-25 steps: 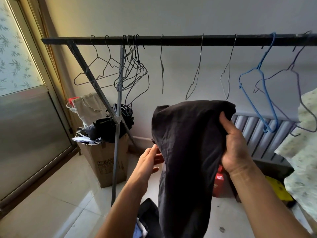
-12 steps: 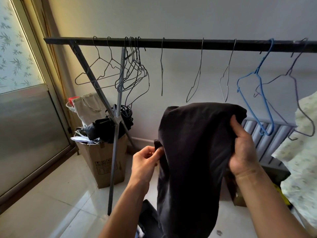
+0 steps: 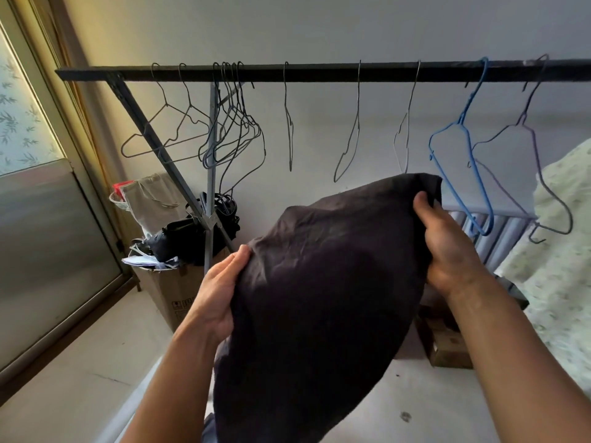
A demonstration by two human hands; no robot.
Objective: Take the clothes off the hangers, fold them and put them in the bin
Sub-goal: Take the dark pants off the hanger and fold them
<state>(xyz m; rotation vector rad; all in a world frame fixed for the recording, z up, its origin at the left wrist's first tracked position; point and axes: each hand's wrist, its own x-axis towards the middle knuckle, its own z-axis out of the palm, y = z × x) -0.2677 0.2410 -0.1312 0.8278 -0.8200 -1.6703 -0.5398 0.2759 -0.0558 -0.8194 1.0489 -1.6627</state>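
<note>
A dark garment [image 3: 319, 289] hangs in front of me between both hands, folded over and drooping toward the floor. My right hand [image 3: 447, 247] grips its upper right corner, thumb on the front of the cloth. My left hand [image 3: 220, 295] holds the left edge lower down, fingers behind the fabric. Behind it a black rail [image 3: 319, 71] carries several bare wire hangers, among them a blue hanger [image 3: 460, 148]. A pale floral garment [image 3: 563, 251] hangs at the far right.
A cardboard box [image 3: 169, 292] stuffed with bags and papers stands by the rack's grey leg [image 3: 209, 199]. A small brown box [image 3: 444, 343] sits on the floor at right, in front of a radiator [image 3: 505, 231]. A sliding door [image 3: 48, 251] is at left.
My left hand has gone from pinching the cloth's edge to holding it and pulling it out leftward. The garment now spreads wider and slants. The camera has tilted up slightly.
</note>
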